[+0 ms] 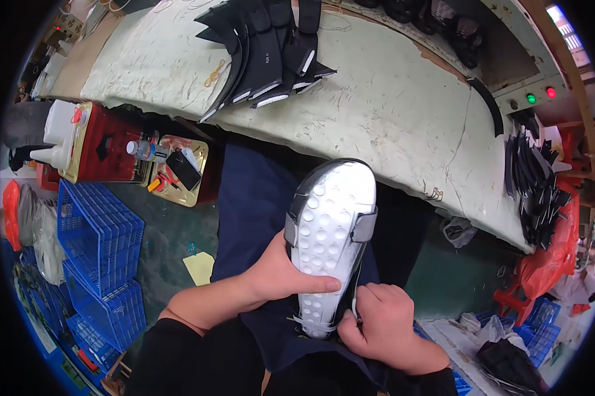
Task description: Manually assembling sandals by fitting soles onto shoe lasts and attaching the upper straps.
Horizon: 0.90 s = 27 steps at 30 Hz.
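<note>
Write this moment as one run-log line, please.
left hand: grips shoe, sole up | right hand: pinches at heel end | workbench: black cut pieces

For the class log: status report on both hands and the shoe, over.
Left hand gripping shoe, thumb across the studded white sole. Right hand pinching at heel end. Shoe sole-up on lap. Nothing in the way.

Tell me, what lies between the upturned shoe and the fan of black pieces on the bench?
Only bare, stained bench top separates the shoe from the black pieces in the head view.
</note>
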Each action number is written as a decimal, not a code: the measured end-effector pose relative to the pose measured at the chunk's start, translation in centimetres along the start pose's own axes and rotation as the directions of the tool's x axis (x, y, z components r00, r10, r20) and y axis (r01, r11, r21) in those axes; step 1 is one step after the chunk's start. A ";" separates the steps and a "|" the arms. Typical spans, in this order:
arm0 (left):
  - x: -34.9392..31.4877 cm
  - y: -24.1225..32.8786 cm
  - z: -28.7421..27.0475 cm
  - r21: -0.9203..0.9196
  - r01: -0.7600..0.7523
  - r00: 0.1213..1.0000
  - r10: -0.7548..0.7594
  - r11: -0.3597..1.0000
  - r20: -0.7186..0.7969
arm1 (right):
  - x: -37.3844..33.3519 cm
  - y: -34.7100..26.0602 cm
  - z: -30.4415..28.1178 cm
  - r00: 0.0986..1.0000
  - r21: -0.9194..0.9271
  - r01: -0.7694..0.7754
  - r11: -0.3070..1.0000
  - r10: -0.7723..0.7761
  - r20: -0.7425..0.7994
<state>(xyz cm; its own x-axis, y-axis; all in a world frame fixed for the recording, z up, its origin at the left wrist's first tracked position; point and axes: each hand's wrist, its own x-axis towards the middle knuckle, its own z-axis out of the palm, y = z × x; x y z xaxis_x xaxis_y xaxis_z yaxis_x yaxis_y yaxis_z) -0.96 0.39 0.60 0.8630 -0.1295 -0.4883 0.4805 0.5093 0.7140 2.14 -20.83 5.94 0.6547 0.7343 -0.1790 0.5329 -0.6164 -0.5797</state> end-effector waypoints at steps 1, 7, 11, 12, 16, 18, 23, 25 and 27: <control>0.0 0.1 0.0 0.014 -0.014 1.000 0.014 1.000 0.015 | 0.0 -0.1 -0.1 1.000 0.003 0.011 1.000 -0.011 0.020; 0.4 -0.7 -0.6 0.004 -0.082 0.995 0.082 0.997 0.058 | 1.2 -0.4 -0.5 1.000 0.023 0.022 0.999 -0.022 -0.022; 0.4 -0.1 -0.3 0.008 -0.044 0.996 0.043 0.999 0.083 | 1.6 -0.3 -1.3 0.999 0.132 0.002 0.991 -0.007 0.036; 0.4 -0.2 -0.2 0.008 -0.058 0.995 0.057 0.998 0.076 | 1.8 -0.3 -1.5 0.999 0.167 0.019 0.986 -0.026 0.041; 0.5 -0.4 -0.2 0.010 -0.079 0.995 0.079 0.997 0.061 | 1.8 -0.1 -1.2 0.999 0.169 0.028 0.985 -0.034 0.032; 0.5 -0.4 -0.3 0.014 -0.067 0.996 0.066 0.998 0.058 | 1.6 0.6 -1.0 0.999 0.156 0.028 0.987 -0.032 0.028; 0.6 -1.5 -0.6 -0.012 -0.073 0.997 0.073 0.997 -0.032 | 0.9 2.6 -0.7 0.971 0.229 0.228 0.946 -0.239 0.020; 0.0 -2.1 -0.4 -0.022 -0.050 0.998 0.050 0.998 -0.031 | 0.5 2.4 -0.2 0.933 0.226 0.342 0.912 -0.359 0.037; -0.3 -2.2 -0.3 -0.028 -0.035 0.999 0.034 0.999 -0.033 | 0.2 1.6 0.2 0.923 0.203 0.366 0.908 -0.381 0.042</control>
<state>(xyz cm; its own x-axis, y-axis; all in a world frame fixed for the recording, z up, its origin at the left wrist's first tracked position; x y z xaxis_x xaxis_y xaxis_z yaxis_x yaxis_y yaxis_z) -2.36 -0.48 -0.94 0.8733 -0.0837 -0.4799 0.4452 0.5372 0.7165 3.02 -21.59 4.85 0.3790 0.9251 0.0226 0.6149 -0.2335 -0.7533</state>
